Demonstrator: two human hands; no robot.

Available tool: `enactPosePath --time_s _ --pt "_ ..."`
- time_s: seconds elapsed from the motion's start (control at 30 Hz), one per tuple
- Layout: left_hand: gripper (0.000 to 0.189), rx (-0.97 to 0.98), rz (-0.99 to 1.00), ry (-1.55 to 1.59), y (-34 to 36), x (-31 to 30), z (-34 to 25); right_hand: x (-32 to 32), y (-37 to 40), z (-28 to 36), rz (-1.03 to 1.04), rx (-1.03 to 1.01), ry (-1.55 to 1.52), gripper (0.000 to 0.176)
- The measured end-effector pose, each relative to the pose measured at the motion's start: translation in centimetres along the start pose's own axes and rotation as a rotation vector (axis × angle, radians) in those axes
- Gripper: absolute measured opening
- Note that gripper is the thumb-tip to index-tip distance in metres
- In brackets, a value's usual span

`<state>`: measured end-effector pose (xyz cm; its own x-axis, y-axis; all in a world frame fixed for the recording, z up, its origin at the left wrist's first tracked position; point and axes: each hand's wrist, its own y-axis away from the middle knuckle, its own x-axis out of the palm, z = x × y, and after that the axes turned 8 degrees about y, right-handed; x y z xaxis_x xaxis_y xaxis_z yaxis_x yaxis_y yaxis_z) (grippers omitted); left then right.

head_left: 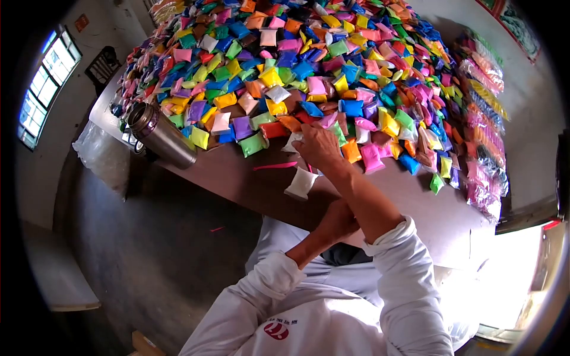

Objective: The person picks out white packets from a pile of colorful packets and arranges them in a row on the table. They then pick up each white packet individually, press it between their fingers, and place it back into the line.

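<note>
Heaped packets [332, 71] plain pink, blue, green, yellow, orange, purple, white, no print. One loose packet [301, 184] white, strip [275, 166] pink, table [409, 199] brown. Flask [160, 136] silver steel; sleeves [409, 267] white, shirt logo [276, 330] red.

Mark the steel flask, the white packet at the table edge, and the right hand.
steel flask [161, 137]: head view, middle of its body.
white packet [301, 184]: head view, centre of the bag.
right hand [317, 146]: head view, back of the hand.
</note>
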<state>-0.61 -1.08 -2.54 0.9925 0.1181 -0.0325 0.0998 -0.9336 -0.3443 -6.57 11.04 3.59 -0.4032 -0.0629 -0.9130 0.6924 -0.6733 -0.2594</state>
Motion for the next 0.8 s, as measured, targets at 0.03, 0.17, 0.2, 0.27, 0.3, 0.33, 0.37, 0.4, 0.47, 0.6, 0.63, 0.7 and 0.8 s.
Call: enactPosePath --time_s 0.03,0.17,0.2,0.27,0.3,0.33,0.37,0.4,0.47,0.6,0.63,0.7,0.8 --pt "0.022 -0.025 -0.016 0.08 0.1 0.0 0.1 0.3 -0.1 0.0 0.058 0.015 0.048 0.036" --pt "0.02 -0.049 0.021 0.007 -0.1 -0.1 -0.4 -0.7 -0.1 -1.4 0.006 -0.096 -0.076 0.039" --pt "0.016 -0.061 0.024 -0.004 -0.4 -0.2 -1.1 -2.4 0.1 -1.4 0.061 -0.084 -0.201 0.035" --pt "0.014 -0.073 0.039 -0.006 -0.4 -0.2 -1.3 -4.1 1.4 -2.6 0.088 -0.039 -0.417 0.037" --pt "0.012 -0.076 0.018 -0.024 -0.4 -0.2 -1.2 -4.9 1.8 -3.3 0.164 0.004 -0.629 0.037" --pt "0.012 -0.077 0.0 -0.04 -0.4 -0.2 -1.0 -6.0 2.8 -4.3 0.215 0.04 -0.723 0.036" --pt "0.012 -0.072 0.022 -0.024 -0.4 -0.2 -0.9 -7.3 4.1 -5.3 0.263 0.078 -0.815 0.036" --pt "0.014 -0.037 0.007 -0.032 -0.5 -0.3 -1.5 -8.2 5.5 -6.1 0.23 0.126 -0.892 0.037" --pt "0.02 -0.008 -0.004 -0.038 -0.8 -0.4 -2.7 -8.4 7.8 -8.8 0.228 0.172 -1.032 0.036" --pt "0.025 -0.071 0.037 -0.044 -1.0 -0.4 -3.1 -7.7 11.6 -12.5 0.223 0.235 -1.328 0.026" --pt "0.027 -0.08 0.018 -0.017 -1.0 -0.3 -3.3 -7.2 12.3 -13.3 0.234 0.235 -1.347 0.027" --pt "0.03 -0.122 0.032 -0.01 -0.9 -0.3 -3.2 -6.9 13.9 -13.8 0.265 0.282 -1.395 0.025" --pt "0.033 -0.182 0.064 -0.165 -0.9 -0.7 -3.0 -6.3 15.4 -13.7 0.314 0.261 -1.424 0.025"
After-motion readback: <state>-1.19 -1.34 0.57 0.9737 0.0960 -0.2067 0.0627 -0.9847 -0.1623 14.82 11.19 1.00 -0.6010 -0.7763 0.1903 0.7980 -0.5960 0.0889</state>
